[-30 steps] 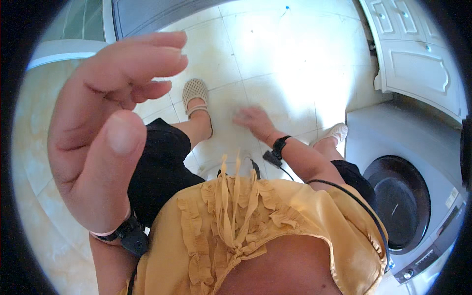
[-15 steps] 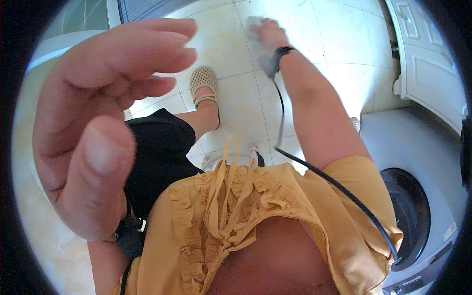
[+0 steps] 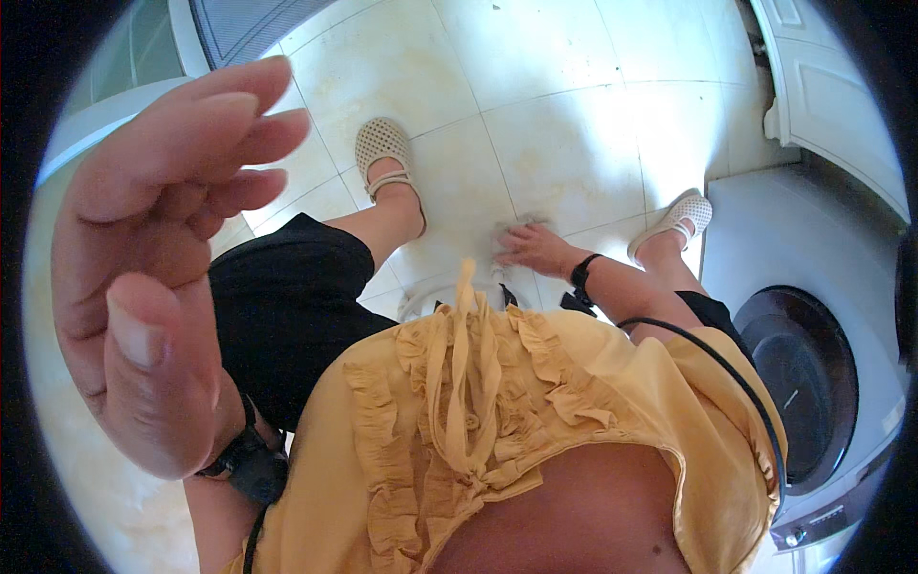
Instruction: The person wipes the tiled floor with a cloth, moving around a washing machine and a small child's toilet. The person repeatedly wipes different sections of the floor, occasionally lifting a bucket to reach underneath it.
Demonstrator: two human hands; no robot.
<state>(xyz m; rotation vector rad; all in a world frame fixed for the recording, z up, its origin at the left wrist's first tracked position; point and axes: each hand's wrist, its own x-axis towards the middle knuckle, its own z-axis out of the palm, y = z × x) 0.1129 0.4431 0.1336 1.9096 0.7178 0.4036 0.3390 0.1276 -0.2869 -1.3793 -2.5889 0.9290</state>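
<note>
My right hand [image 3: 535, 247] reaches down to the tiled floor, just in front of my body. Under its fingers is a small grey cloth [image 3: 500, 237], pressed against a tile; most of it is hidden by the hand. Close to the camera on the left, my left hand [image 3: 158, 258] is raised with nothing in it. Its fingers are curved and stand apart from the thumb.
My two feet in beige woven shoes [image 3: 382, 143] stand wide apart on the floor [image 3: 555, 143]. A grey front-loading washing machine [image 3: 746, 230] stands at the right, below a white cabinet [image 3: 827, 96]. A dark mat [image 3: 253, 29] lies at the far left. Something white stands behind my legs.
My right hand has drawn the grey cloth back across the floor, from far ahead to close by my body. The raised left hand has shifted slightly left.
</note>
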